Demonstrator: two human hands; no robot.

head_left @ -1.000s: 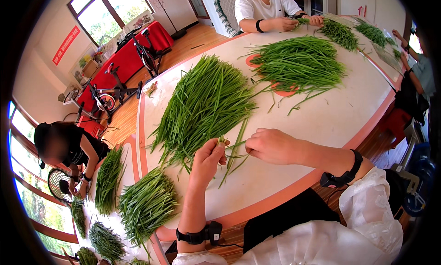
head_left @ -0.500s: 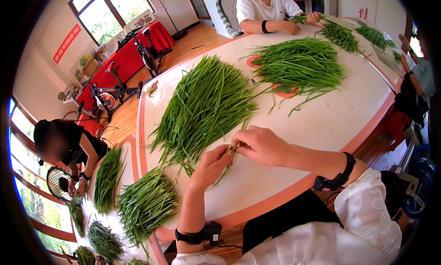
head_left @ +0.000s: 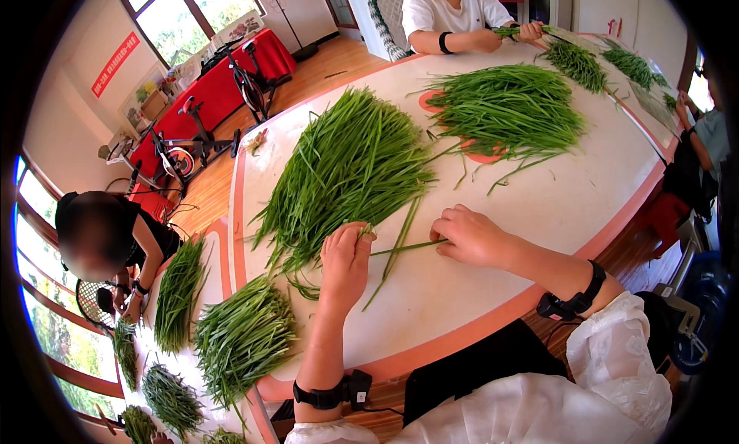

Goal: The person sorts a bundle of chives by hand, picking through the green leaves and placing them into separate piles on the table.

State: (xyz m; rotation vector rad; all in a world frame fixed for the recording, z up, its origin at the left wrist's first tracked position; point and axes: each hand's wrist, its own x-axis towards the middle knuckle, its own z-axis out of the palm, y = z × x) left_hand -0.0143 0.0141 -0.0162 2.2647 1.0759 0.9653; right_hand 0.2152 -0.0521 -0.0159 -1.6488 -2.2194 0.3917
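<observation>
A single green chive stalk (head_left: 408, 248) stretches between my two hands above the white table. My left hand (head_left: 345, 265) is closed on one end, beside the front edge of a large heap of chives (head_left: 346, 167). The other end is pinched by the fingers of my right hand (head_left: 471, 236), which is bent at the wrist with knuckles up. Under the stalk, a few loose chives (head_left: 390, 268) lie slantwise on the tabletop. To the left of my left forearm sits a smaller pile of chives (head_left: 242, 340), partly trimmed-looking at its ends.
The white table (head_left: 585, 175) has an orange border. Another chive heap (head_left: 504, 109) lies farther off, with a person in white (head_left: 454, 21) behind it handling chives. A person in black (head_left: 115, 236) works at the left, another at the far right. Exercise bikes (head_left: 188, 140) stand beyond.
My hands have moved apart: the left slightly up and left, the right to the right, with the chive stalk now drawn out straight between them.
</observation>
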